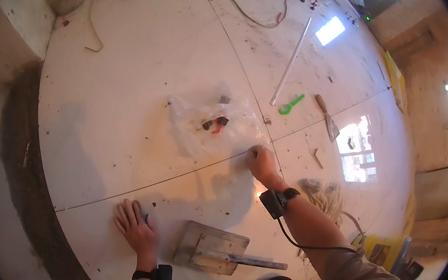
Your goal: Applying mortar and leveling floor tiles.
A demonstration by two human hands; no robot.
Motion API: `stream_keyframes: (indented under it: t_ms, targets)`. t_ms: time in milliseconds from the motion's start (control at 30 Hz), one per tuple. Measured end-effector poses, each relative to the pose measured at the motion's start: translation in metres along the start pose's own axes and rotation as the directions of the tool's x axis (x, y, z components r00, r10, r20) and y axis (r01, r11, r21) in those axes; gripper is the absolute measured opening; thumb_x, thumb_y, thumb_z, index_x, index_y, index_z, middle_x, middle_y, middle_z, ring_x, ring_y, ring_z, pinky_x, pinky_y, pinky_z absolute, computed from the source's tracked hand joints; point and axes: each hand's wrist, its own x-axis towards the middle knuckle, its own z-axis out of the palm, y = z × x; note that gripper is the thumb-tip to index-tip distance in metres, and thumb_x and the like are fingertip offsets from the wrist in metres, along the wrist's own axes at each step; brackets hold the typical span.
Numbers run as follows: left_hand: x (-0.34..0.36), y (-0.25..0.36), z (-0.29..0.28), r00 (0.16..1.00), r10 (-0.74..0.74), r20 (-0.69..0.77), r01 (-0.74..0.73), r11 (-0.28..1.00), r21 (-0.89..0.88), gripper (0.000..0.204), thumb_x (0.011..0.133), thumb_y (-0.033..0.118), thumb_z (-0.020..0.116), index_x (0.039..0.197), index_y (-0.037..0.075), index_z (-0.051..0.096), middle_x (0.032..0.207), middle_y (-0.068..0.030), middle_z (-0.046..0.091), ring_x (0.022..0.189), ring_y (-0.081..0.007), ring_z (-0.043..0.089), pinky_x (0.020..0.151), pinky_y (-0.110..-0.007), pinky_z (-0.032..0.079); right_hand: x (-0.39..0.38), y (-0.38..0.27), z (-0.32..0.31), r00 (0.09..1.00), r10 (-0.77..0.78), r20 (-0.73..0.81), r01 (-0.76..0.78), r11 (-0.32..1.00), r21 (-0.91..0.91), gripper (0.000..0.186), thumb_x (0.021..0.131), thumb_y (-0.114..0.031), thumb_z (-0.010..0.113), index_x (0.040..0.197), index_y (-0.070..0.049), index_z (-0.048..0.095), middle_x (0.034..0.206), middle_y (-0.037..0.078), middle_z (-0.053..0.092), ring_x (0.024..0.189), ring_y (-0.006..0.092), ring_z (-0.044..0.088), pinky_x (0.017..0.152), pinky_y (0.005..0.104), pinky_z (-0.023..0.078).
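Pale tiled floor point(99, 152) fills most of the view; its narrow dark joint point(186, 172) runs from near left up to the right hand, where it meets a crossing joint. Clear plastic sheet point(185, 115) lies crumpled on the floor, far side of the joint. Yellow bucket point(381, 248) stands at near right. Straight metal rod point(291, 61) lies at far right of centre. Flat-bladed trowel point(214, 245) rests on the near tile between the forearms, handle pointing right. Pale cloth bundle point(325, 200) lies just right of the right forearm.

Left hand point(135, 227), near left: palm down on tile, fingers slightly spread. Right hand point(261, 161), at the joint: fingers curled and pressed together; cannot tell whether they pinch anything.

Scraper point(327, 118) lies right of the green tool point(291, 104), both beyond the right hand. Red and black pieces point(218, 122) sit on the plastic. Small dark object point(143, 214) shows beside the left index finger; grip on it unclear.
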Motion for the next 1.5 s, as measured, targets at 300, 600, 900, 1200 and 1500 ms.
stream_keyframes:
  t_ms: [300, 600, 900, 1200, 1500]
  targets:
    - [0.003, 0.001, -0.004, 0.992, -0.013, 0.123, 0.01, 1.0, 0.022, 0.062, 0.088, 0.029, 0.048, 0.142, 0.001, 0.04, 0.155, -0.0143, 0.028, 0.145, -0.0365, 0.018, 0.117, -0.052, 0.011, 0.011, -0.002, 0.001, 0.994, -0.079, 0.072, 0.089, 0.986, -0.144, 0.011, 0.079, -0.007, 0.056, 0.077, 0.0, 0.064, 0.078, 0.025, 0.062, 0.078, 0.0438, 0.059, 0.071, 0.047, 0.049]
    - [-0.001, 0.0, 0.002, 0.993, 0.0, 0.117, -0.003, 1.0, 0.03, 0.06, 0.087, 0.031, 0.049, 0.137, -0.002, 0.044, 0.152, -0.0164, 0.032, 0.142, -0.04, 0.023, 0.115, -0.055, 0.014, 0.011, 0.01, 0.011, 0.986, -0.152, 0.072, 0.163, 0.967, -0.194, 0.009, 0.081, -0.007, 0.059, 0.076, -0.001, 0.063, 0.076, 0.021, 0.062, 0.074, 0.0412, 0.06, 0.068, 0.0445, 0.049]
    - [0.003, 0.002, -0.006, 0.997, 0.025, 0.073, -0.027, 0.999, 0.027, 0.059, 0.092, 0.033, 0.04, 0.14, -0.001, 0.04, 0.152, -0.016, 0.032, 0.143, -0.0376, 0.022, 0.115, -0.055, 0.014, -0.114, -0.021, -0.036, 0.882, 0.323, 0.343, -0.275, 0.944, -0.182, 0.031, 0.085, -0.024, 0.069, 0.106, -0.002, 0.059, 0.079, 0.018, 0.063, 0.071, 0.0346, 0.062, 0.062, 0.0411, 0.049]
    - [-0.007, 0.007, -0.003, 0.998, 0.061, -0.034, -0.06, 0.997, 0.044, 0.054, 0.091, 0.022, 0.047, 0.139, -0.002, 0.04, 0.151, -0.0156, 0.034, 0.141, -0.0363, 0.027, 0.113, -0.052, 0.02, -0.288, -0.005, -0.051, 0.882, 0.203, 0.425, -0.146, 0.976, -0.162, 0.053, 0.087, -0.05, 0.061, 0.111, -0.003, 0.056, 0.115, 0.018, 0.059, 0.091, 0.0404, 0.063, 0.077, 0.0475, 0.052]
    - [-0.205, -0.041, -0.004, 0.927, -0.286, 0.244, 0.329, 0.932, -0.156, 0.089, 0.078, 0.034, 0.07, 0.146, -0.004, 0.027, 0.152, -0.0244, 0.026, 0.142, -0.0398, 0.022, 0.108, -0.054, 0.032, -0.305, -0.012, -0.074, 0.748, 0.015, 0.663, -0.106, 0.99, 0.098, 0.054, 0.096, -0.053, 0.043, 0.102, -0.003, 0.06, 0.09, 0.028, 0.064, 0.089, 0.0449, 0.061, 0.077, 0.0511, 0.049]
